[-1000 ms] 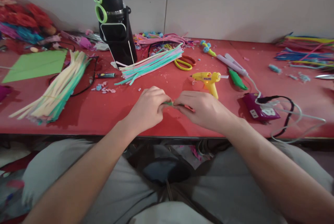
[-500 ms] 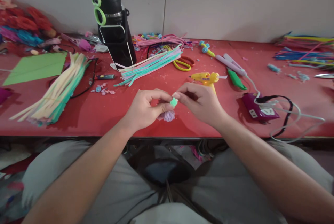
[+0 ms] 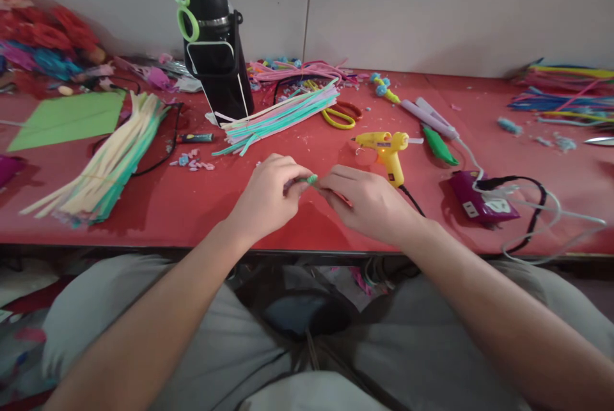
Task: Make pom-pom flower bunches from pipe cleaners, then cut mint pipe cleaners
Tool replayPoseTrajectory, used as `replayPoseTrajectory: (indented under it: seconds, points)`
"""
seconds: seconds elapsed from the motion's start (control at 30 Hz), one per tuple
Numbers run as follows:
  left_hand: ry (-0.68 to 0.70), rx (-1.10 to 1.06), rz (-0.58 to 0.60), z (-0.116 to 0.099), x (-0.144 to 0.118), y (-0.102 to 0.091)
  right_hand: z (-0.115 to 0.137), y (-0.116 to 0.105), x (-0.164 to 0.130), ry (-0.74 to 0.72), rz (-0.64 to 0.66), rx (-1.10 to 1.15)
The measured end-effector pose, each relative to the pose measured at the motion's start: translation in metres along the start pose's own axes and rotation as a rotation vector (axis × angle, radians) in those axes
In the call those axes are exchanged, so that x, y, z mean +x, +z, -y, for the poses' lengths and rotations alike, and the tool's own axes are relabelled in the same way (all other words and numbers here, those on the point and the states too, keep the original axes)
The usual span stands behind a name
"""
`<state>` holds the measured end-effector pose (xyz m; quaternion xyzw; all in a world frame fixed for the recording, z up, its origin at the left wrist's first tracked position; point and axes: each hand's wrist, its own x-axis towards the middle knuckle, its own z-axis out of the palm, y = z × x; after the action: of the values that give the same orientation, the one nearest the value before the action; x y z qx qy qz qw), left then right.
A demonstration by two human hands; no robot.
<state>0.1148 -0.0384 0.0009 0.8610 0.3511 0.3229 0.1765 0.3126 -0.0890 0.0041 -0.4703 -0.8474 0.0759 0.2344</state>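
Observation:
Over the red table (image 3: pixel 211 206), my left hand (image 3: pixel 271 197) pinches a small green fuzzy piece (image 3: pixel 312 179), which looks like coiled pipe cleaner. Only its tip shows past the thumb and forefinger. My right hand (image 3: pixel 371 203) is closed too, its thumb and fingertips pressed together right beside the green piece. Whatever lies between those fingertips is hidden. Just beyond the right hand a yellow hot glue gun (image 3: pixel 391 154) rests on the table with an orange light showing. The lilac tuft is not visible now.
A bundle of cream and teal pipe cleaners (image 3: pixel 115 162) lies left; another bundle (image 3: pixel 278 120) lies behind my hands. A black bottle (image 3: pixel 215 46) stands at the back. Right are a green object (image 3: pixel 439 146), a lilac corded tool (image 3: pixel 428 118) and a purple power block (image 3: pixel 484 199).
Both hands have turned, knuckles more upward, and the right has shifted slightly lower. The green piece now shows edge-on and smaller. The lilac tuft below it has gone from sight.

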Motion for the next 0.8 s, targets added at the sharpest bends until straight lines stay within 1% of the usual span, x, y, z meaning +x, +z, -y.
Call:
replayPoseTrajectory:
  seconds: [0.13,0.2,0.27,0.33,0.47,0.53,0.6,0.7,0.8]
  points:
    - [0.048,0.127,0.094,0.0,-0.001,0.002,-0.002,-0.005,0.001,-0.067,0.04,-0.035]
    - [0.08,0.1,0.147,-0.001,-0.001,0.003,-0.004,-0.008,0.002,-0.101,0.04,-0.003]
    - [0.09,-0.013,0.189,-0.003,-0.001,0.002,-0.006,-0.011,0.003,-0.121,0.012,0.09]
    - [0.046,-0.185,0.215,-0.005,-0.001,0.0,-0.007,-0.014,0.003,-0.099,-0.035,0.226]
    - [-0.112,-0.575,0.279,-0.012,-0.001,-0.006,-0.005,-0.017,0.004,0.07,-0.117,0.457]
    - [-0.172,-0.726,0.265,-0.014,-0.001,-0.007,-0.004,-0.016,0.006,0.14,-0.156,0.534]
    - [-0.229,-0.817,0.215,-0.015,-0.001,-0.006,-0.004,-0.013,0.008,0.167,-0.204,0.563]
    - [-0.299,-0.882,0.12,-0.013,0.0,-0.002,-0.003,-0.006,0.011,0.157,-0.268,0.522]
    - [-0.35,-0.905,0.02,-0.01,0.0,0.001,-0.002,-0.001,0.011,0.128,-0.258,0.468]
